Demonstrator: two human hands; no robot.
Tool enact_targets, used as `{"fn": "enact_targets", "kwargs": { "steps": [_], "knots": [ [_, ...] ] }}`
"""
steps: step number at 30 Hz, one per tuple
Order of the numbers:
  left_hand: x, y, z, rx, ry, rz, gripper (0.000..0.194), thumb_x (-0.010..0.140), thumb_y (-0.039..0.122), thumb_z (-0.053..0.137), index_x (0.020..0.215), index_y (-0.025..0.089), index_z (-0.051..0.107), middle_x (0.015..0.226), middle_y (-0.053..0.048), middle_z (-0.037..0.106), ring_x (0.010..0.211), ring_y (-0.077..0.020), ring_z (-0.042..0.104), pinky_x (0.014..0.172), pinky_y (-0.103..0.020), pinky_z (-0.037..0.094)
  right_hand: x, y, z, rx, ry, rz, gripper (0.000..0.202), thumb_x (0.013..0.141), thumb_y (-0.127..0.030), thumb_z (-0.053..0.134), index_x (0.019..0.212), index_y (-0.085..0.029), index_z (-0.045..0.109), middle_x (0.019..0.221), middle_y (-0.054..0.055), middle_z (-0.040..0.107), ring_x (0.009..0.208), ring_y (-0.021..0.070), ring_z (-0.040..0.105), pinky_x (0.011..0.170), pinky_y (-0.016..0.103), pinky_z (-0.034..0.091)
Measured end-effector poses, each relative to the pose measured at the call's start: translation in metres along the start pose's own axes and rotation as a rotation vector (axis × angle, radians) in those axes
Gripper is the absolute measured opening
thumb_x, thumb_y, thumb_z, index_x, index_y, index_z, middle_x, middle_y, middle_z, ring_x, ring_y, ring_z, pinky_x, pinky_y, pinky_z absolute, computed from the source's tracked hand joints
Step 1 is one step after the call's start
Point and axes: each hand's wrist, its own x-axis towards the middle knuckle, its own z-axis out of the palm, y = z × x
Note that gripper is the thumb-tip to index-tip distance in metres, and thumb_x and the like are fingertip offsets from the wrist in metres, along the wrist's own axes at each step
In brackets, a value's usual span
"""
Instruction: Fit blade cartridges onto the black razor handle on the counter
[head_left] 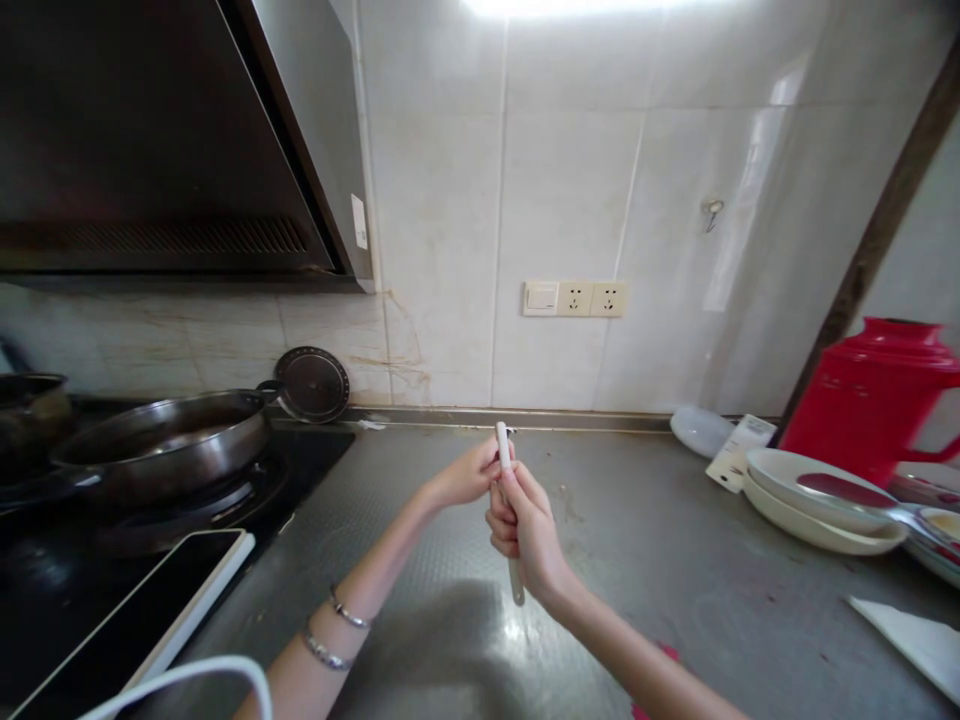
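Over the grey metal counter (637,590), my right hand (532,525) is wrapped round a slim whitish handled object (502,445). Its upper end rises above my thumb, and its lower end sticks out below my fist. My left hand (472,472) reaches in from the left, fingers closed against the upper part of the same object. Those fingertips are partly hidden behind it and my right hand, so whatever else they pinch cannot be made out. Two silvery bangles (328,652) circle my left forearm.
To the left, a steel pan (169,455) sits on the black stove (304,460), with a phone (142,620) and white cable (202,664) nearer. Stacked dishes (817,515) and a red thermos (862,400) stand at right. A range hood (315,130) hangs upper left.
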Motion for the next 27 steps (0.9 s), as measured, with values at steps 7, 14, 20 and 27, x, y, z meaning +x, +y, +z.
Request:
{"fn": "enact_targets", "kwargs": {
  "steps": [7,14,20,27],
  "knots": [
    [-0.0006,0.0022,-0.0007,0.025,0.022,-0.028,0.008,0.080,0.024,0.044,0.081,0.016,0.042,0.074,0.001,0.044,0.067,-0.0104,0.041,0.063,-0.022,0.038,-0.0041,0.0030,0.0041,0.024,0.025,-0.064,0.033,0.078,-0.049,0.055,0.072,-0.022,0.037,0.050,-0.011,0.025,0.035,0.0020,0.013,0.030,0.013,0.008],
    [-0.0006,0.0023,0.0000,0.012,-0.025,-0.022,0.009,0.081,0.023,0.042,0.084,0.015,0.043,0.073,0.002,0.043,0.066,-0.0101,0.041,0.062,-0.022,0.038,-0.0048,0.0038,0.0024,0.042,0.035,-0.039,0.031,0.081,-0.048,0.053,0.074,-0.022,0.038,0.050,-0.012,0.023,0.036,0.0018,0.012,0.030,0.012,0.008],
    [-0.0011,0.0030,0.0003,0.009,-0.043,0.007,0.010,0.081,0.024,0.045,0.084,0.015,0.044,0.074,0.001,0.044,0.068,-0.0104,0.041,0.062,-0.022,0.038,-0.0055,0.0033,0.0018,0.064,0.082,-0.063,0.032,0.079,-0.047,0.055,0.071,-0.022,0.037,0.049,-0.012,0.025,0.036,0.0016,0.012,0.030,0.011,0.008],
    [-0.0009,-0.0021,-0.0001,-0.073,-0.076,-0.067,0.016,0.084,0.031,0.043,0.086,0.015,0.042,0.070,0.003,0.043,0.059,-0.0076,0.040,0.051,-0.018,0.035,-0.0088,0.0002,0.0001,0.082,0.081,-0.066,0.031,0.080,-0.045,0.054,0.072,-0.022,0.037,0.049,-0.012,0.025,0.037,0.0016,0.011,0.030,0.011,0.008]
  ]
}}
